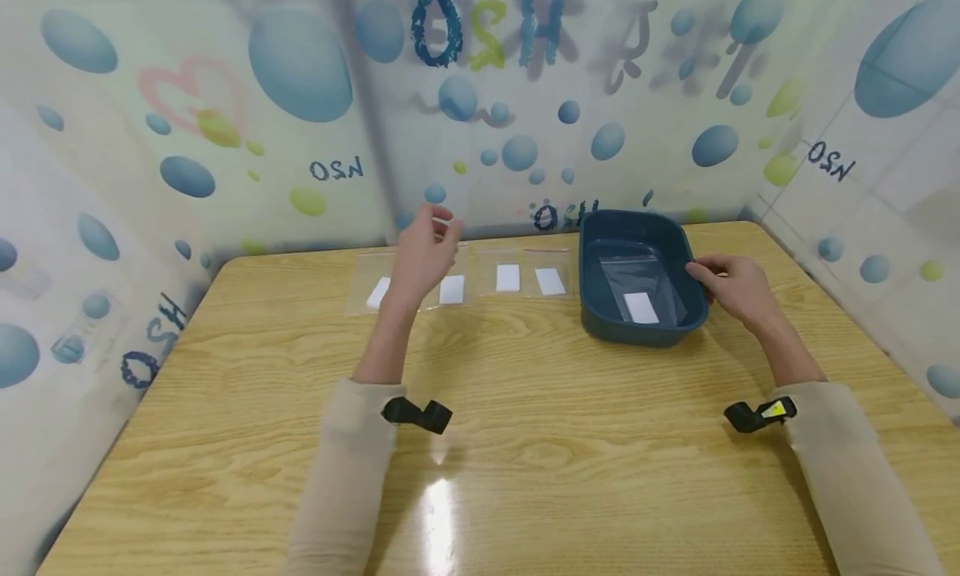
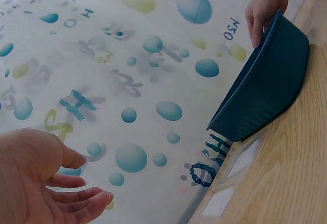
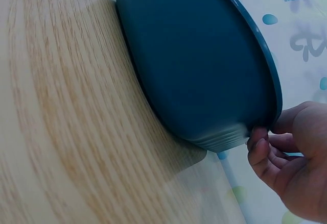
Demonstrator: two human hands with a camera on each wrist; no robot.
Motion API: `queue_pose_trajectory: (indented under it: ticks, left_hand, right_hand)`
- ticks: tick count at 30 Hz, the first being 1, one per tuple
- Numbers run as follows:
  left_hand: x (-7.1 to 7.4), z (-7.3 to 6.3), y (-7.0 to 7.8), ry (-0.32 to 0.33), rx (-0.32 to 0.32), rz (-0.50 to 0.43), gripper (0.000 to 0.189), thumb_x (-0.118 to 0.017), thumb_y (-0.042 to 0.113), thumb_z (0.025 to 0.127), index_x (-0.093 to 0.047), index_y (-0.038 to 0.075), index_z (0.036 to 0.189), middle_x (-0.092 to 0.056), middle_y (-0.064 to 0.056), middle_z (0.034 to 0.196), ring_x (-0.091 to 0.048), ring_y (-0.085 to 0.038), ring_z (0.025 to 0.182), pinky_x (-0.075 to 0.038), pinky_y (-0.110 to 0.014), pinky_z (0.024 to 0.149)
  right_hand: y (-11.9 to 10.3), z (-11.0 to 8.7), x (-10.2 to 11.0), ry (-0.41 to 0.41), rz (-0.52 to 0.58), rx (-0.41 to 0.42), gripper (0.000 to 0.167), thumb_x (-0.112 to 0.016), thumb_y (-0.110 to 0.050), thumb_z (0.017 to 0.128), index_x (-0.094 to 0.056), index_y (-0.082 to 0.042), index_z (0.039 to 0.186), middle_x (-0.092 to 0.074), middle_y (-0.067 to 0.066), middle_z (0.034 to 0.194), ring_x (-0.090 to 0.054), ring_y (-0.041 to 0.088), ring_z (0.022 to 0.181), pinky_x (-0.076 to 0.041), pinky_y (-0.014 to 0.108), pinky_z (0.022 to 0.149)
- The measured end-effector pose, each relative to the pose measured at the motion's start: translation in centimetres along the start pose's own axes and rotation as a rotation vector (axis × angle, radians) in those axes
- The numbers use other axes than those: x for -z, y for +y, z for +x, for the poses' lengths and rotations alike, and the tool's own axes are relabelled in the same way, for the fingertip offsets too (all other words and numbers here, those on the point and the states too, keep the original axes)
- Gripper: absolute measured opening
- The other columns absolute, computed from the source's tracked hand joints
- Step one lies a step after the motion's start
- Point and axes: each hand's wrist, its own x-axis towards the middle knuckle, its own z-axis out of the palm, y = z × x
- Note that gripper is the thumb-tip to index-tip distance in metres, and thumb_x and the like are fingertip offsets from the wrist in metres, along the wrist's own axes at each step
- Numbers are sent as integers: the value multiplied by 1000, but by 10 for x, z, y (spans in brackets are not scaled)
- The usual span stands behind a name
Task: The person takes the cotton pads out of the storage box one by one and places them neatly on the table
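A dark blue plastic basin [image 1: 643, 334] stands at the back right of the table, with a clear zip bag [image 1: 617, 277] holding a white card [image 1: 641, 308] inside it. My right hand [image 1: 738, 288] pinches the basin's right rim between thumb and fingers; the right wrist view shows the same right hand [image 3: 296, 157] at the rim. Raised above the row of bags, my left hand [image 1: 429, 255] has loosely bent fingers and holds nothing. Below it, several clear zip bags [image 1: 483, 277] lie side by side along the back edge, each with a white card [image 1: 507, 277] in it.
The wooden table [image 1: 480, 376] reaches back to a wall covering [image 1: 525, 109] printed with blue and green drops. Black wrist cameras [image 1: 417, 414] are strapped over both beige sleeves [image 1: 352, 476]. The basin stands just right of the last bag.
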Motion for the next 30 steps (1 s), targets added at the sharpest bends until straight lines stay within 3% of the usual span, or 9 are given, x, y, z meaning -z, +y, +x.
queue_pose_trajectory:
  ticks: [7,13,30]
  left_hand:
    - [-20,1,5,-36,-23,-48,40,-55,24,105,-47,1,137,-64,-19,114,-68,-31,97,-58,-38,81]
    - [-45,2,12,-120,-7,-88,44,-54,25,106,-44,2,142,-65,-16,116,-67,-26,97,-57,-36,81]
    - [-97,-5,44,-242,-27,-190,39,-54,20,105,-48,3,140,-64,-13,111,-69,-32,98,-58,-35,78]
  right_hand:
    - [0,-1,1,-1,0,2,53,-52,-38,106,-60,10,128,-63,10,82,-58,18,67,-45,26,57]
    - [0,-2,1,2,5,0,53,-52,-38,106,-61,10,127,-63,11,82,-58,18,67,-46,25,57]
    - [-2,-1,1,3,-16,18,52,-52,-37,106,-61,10,127,-64,9,78,-57,14,64,-44,26,57]
